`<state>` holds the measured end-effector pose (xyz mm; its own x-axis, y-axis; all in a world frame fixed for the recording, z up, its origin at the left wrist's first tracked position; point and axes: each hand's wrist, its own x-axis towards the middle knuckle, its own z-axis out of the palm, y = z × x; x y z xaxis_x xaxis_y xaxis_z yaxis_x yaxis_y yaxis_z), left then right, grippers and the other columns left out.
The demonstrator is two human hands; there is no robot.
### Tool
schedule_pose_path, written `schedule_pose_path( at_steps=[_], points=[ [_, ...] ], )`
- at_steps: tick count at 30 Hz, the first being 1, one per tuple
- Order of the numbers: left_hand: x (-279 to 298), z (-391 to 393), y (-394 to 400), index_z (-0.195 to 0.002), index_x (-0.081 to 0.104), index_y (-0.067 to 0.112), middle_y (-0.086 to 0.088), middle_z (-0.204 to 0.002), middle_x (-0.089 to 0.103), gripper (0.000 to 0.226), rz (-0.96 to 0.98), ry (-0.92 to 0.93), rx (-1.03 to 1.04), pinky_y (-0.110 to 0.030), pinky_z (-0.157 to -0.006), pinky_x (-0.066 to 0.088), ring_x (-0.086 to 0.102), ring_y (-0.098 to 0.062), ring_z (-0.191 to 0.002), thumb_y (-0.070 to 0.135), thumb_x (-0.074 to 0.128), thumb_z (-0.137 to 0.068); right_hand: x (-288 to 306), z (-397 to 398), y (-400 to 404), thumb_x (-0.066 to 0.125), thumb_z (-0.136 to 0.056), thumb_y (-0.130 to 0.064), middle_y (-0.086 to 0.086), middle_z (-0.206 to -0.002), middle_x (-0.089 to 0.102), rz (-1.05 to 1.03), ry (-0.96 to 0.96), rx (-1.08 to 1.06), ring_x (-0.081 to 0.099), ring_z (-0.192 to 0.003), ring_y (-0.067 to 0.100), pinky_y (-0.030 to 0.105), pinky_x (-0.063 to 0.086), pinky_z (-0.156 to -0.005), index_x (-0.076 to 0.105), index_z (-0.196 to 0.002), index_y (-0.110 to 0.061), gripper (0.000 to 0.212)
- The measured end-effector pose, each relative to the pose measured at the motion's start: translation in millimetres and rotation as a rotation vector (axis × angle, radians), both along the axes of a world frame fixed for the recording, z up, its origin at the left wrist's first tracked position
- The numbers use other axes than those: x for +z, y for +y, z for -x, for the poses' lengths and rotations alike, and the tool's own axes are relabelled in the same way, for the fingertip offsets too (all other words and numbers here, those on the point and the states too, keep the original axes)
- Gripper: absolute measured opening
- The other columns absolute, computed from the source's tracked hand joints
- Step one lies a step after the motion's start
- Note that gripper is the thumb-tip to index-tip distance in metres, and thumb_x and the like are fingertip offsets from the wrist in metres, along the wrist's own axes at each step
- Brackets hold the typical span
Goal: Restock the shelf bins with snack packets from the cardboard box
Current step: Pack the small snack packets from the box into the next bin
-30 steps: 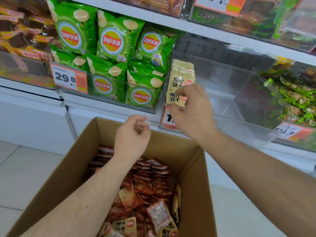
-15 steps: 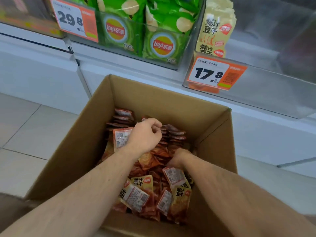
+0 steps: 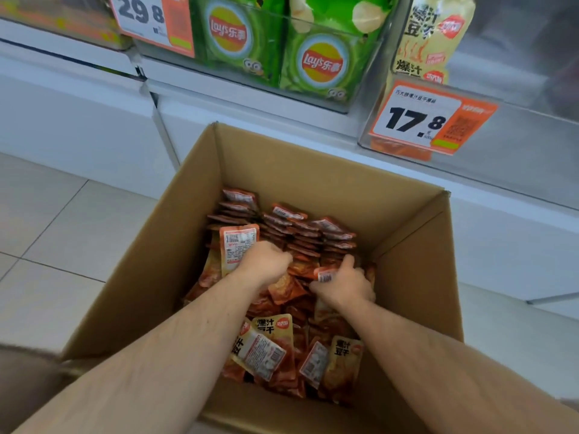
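The open cardboard box (image 3: pixel 416 277) stands on the floor below the shelf, holding several orange-red snack packets (image 3: pixel 300 239) in stacked rows and a loose heap. Both my hands are down inside it. My left hand (image 3: pixel 266 263) is curled into the pile and grips an upright packet (image 3: pixel 238 245) with its barcode side showing. My right hand (image 3: pixel 346 285) has its thumb raised and its fingers curled round a packet (image 3: pixel 326 274) at the right of the pile. Above stands the clear shelf bin (image 3: pixel 517 142) with the 17.8 price tag (image 3: pixel 429 120) and a few yellow packets (image 3: pixel 435 36).
A bin of green Lay's chip bags (image 3: pixel 319 64) with a 29.8 tag (image 3: pixel 150 20) sits left of the clear bin. White shelf base panels (image 3: pixel 78 114) run behind the box. Pale floor tiles (image 3: pixel 56 233) lie to the left and right.
A second ago my right hand was up at the yellow packets in the bin and my left hovered over the box. Both have dropped into the box and closed on packets, and my view has tilted down.
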<state>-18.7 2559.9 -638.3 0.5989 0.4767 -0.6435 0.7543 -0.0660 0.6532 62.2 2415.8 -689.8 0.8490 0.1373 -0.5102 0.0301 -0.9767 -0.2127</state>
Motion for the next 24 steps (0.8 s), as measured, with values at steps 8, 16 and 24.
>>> schedule_pose_path(
  at_steps=[8,16,24],
  points=[
    [12.7,-2.4,9.0,-0.116,0.063,0.004,-0.012,-0.104,0.07,0.043,0.88,-0.171,0.432,-0.042,-0.077,0.056,0.066,-0.027,-0.095,0.041,0.056,-0.096,62.5,31.1,19.7,0.086,-0.063,-0.039,-0.004,-0.129,0.05,-0.79,-0.238,0.105,0.051,-0.119,0.008,0.027,0.044,-0.103,0.031,-0.137,-0.024,0.093],
    [39.4,12.9,72.5,-0.109,0.057,0.013,-0.01,-0.104,0.071,0.028,0.26,-0.408,0.608,-0.04,-0.064,0.06,0.072,-0.027,-0.085,-0.005,0.061,-0.089,38.5,10.8,48.4,0.07,-0.079,-0.026,0.006,-0.147,0.044,-0.436,-0.096,0.358,0.049,-0.129,0.023,0.032,0.043,-0.105,0.036,-0.147,-0.023,0.076],
    [49.6,22.2,86.8,-0.118,0.055,0.015,0.0,-0.102,0.07,0.035,0.034,-0.432,0.558,-0.025,-0.058,0.053,0.068,-0.015,-0.088,-0.004,0.062,-0.089,-1.4,21.7,126.4,0.082,-0.074,-0.045,0.012,-0.136,0.054,-0.394,0.215,0.115,0.054,-0.124,0.03,0.036,0.048,-0.09,0.029,-0.145,-0.009,0.096]
  ],
)
